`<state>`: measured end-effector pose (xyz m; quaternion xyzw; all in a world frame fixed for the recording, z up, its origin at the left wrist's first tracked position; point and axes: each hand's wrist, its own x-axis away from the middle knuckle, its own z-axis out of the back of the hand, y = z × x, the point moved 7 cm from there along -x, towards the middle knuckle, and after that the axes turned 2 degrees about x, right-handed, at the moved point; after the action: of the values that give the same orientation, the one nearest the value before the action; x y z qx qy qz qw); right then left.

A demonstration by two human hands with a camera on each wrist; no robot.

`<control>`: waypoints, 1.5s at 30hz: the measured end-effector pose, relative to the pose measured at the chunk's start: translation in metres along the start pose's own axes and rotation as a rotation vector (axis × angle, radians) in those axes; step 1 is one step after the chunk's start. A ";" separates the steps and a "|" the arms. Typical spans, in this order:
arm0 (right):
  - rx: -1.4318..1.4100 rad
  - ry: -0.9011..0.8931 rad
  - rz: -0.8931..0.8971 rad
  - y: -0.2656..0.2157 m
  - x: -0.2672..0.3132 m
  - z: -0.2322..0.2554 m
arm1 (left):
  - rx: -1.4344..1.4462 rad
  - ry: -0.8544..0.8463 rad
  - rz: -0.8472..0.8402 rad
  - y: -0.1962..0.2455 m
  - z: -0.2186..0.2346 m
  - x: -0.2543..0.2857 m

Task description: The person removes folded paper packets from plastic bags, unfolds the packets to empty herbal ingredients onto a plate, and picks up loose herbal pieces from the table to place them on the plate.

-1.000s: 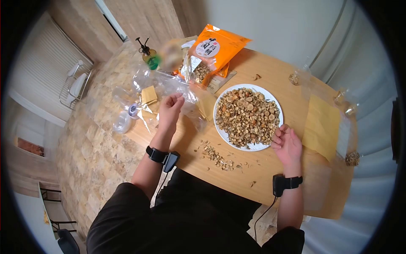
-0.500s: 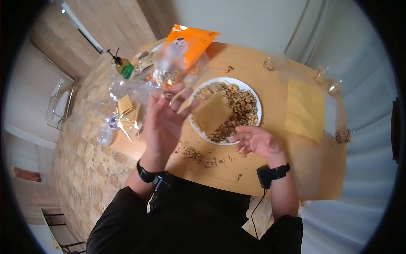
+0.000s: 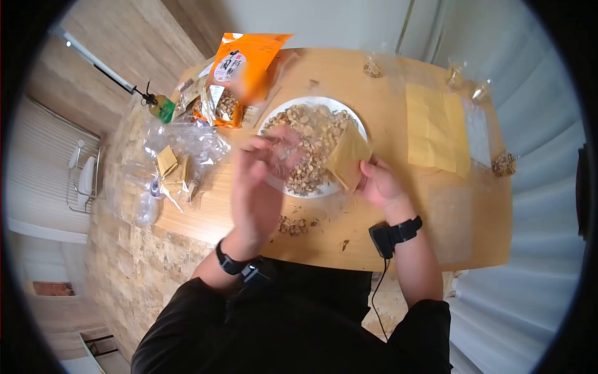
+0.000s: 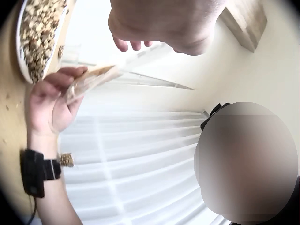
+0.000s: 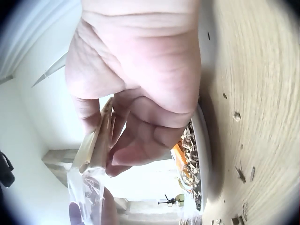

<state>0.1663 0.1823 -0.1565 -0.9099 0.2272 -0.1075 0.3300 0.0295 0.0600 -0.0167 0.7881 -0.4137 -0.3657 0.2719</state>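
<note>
In the head view my right hand point(image 3: 381, 186) pinches a flat tan paper packet point(image 3: 350, 157) between thumb and fingers, tilted over the right side of the plate. Clear plastic point(image 5: 86, 190) extends from the packet's far end in the right wrist view, and left-hand fingers point(image 5: 110, 206) flank it. My left hand point(image 3: 256, 187) is blurred, palm inward, over the plate's left side. A white round plate point(image 3: 310, 100) beneath holds a heap of dried chopped herbs point(image 3: 305, 121), partly covered by hand and packet.
Loose herb bits point(image 3: 296, 225) lie before the plate. An orange printed pouch point(image 3: 249, 59) stands behind it, left. Clear plastic bags point(image 3: 187, 140), folded tan pieces point(image 3: 167, 160) and a spray bottle point(image 3: 161, 108) are left. A large yellow sheet point(image 3: 436, 131) and small herb bags point(image 3: 503, 163) lie right.
The left hand had been near the plastic bags; it then carried the tan packet over the plate. Now the right hand grips the packet, with the left hand at its plastic. The head view has shifted.
</note>
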 end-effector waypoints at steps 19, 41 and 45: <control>0.004 0.030 0.042 -0.008 -0.004 0.001 | -0.862 -0.090 0.278 0.061 0.025 0.015; 0.211 -0.139 0.105 -0.017 0.002 -0.023 | -0.770 -0.603 0.803 -0.072 0.016 -0.012; 0.213 -0.109 -0.004 0.001 -0.002 0.021 | -0.790 -0.529 0.808 -0.077 0.021 -0.019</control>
<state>0.1711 0.1940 -0.1731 -0.8746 0.1941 -0.0820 0.4366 0.0399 0.1127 -0.0782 0.2922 -0.5660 -0.5422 0.5480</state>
